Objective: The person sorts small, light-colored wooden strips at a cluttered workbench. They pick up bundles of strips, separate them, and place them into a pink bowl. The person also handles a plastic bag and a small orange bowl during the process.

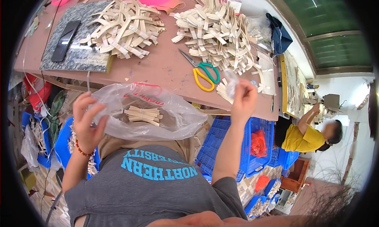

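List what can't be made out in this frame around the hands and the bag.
- Head view: bundle of strips inside the clear plastic bag; the film hazes it, so no count.
- Right hand: the clear wrap it pinches is blurred; contents unclear.
- Left hand: fingertips lie behind the bag's edge, grip unclear.
- Dark flat object on the grey board: too small to identify.

I see clear plastic bag (158,112) with red print pinched in my left fingers (85,108); tan strips (143,114) bundled inside. Red bead bracelet (81,150) below them. Cream strip piles (126,25) above fingers on brown table (158,69). Scissors (203,71), one green handle, one yellow, just left of right fingers (244,93). Blue crates (252,148) beneath, red bag inside. Speckled grey slab (75,45), black phone (65,40) on it.
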The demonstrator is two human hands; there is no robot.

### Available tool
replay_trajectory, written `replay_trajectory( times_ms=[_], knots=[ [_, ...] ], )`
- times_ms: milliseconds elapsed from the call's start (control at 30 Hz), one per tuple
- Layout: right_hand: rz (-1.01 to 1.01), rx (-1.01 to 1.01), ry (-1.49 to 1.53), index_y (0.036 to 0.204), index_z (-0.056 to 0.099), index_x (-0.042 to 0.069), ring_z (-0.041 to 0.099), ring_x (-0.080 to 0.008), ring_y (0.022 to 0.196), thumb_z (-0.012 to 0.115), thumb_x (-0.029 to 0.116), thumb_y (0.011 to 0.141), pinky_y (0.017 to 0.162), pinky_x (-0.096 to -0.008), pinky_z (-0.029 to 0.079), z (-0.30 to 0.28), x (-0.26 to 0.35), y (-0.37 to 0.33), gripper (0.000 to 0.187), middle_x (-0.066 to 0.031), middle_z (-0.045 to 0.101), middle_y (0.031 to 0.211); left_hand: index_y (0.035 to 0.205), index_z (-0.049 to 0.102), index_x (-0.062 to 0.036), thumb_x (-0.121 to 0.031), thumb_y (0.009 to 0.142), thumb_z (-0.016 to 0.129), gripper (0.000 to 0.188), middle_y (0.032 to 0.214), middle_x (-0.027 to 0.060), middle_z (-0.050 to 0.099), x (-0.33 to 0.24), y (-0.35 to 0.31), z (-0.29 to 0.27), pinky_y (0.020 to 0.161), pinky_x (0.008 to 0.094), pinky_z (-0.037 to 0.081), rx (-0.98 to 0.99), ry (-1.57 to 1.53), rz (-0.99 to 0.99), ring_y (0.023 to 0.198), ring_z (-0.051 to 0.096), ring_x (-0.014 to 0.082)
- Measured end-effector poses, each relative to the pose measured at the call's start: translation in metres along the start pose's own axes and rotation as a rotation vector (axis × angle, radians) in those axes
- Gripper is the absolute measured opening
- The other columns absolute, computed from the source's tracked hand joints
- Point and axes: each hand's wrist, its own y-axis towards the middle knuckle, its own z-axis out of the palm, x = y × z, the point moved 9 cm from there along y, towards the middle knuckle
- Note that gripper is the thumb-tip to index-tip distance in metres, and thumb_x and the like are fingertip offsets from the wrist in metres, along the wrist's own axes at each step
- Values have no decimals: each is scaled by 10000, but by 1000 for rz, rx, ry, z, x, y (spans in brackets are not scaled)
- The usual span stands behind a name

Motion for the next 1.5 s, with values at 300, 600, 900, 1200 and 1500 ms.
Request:
replay_trajectory(
  times_ms=[300, 600, 900, 1200, 1500],
  knots=[
    [131, 521, -390, 1265, 467, -15, 457, -361, 1207, 739, 172, 744, 980, -432, 391, 37, -22, -13, 616, -207, 469, 1303, 1424, 324, -18, -181, 699, 776, 870, 1305, 176, 451, 65, -30, 9, 974, 377, 404, 104, -132, -466, 1147, 482, 311],
    [249, 1088, -58, 1252, 508, 27, 597, -288, 1071, 707, 128, 758, 864, -383, 492, 104, 29, -125, 543, -139, 596, 1176, 927, 618, -5, -125, 881, 619, 128, 797, 52, 632, 44, -40, 44, 651, 259, 464, 322, -940, -624, 694, 589, 173],
    [260, 1110, 515, 1135, 607, 8, 633, -175, 966, 705, 115, 786, 851, -334, 495, 174, 116, -161, 377, -87, 668, 1052, 1230, 557, 5, -194, 837, 720, 469, 1122, 150, 622, -54, 25, 22, 838, 343, 510, 445, -1047, 32, 1007, 626, 237],
    [-41, 712, 733, 1061, 632, 5, 659, -194, 869, 711, 138, 732, 782, -324, 509, 191, 152, -144, 363, -107, 671, 976, 1345, 435, -15, -208, 670, 846, 814, 1221, 76, 567, -26, -48, 117, 855, 287, 498, 793, -1648, -451, 1063, 552, 138],
    [-150, 592, 218, 1084, 605, 0, 623, -229, 903, 778, 189, 655, 808, -320, 490, 181, 165, -85, 500, -135, 625, 1025, 1246, 538, -41, -60, 741, 675, 524, 1141, 100, 628, 8, -32, 130, 874, 331, 496, 571, -1174, -347, 1016, 590, 158]
  ],
)
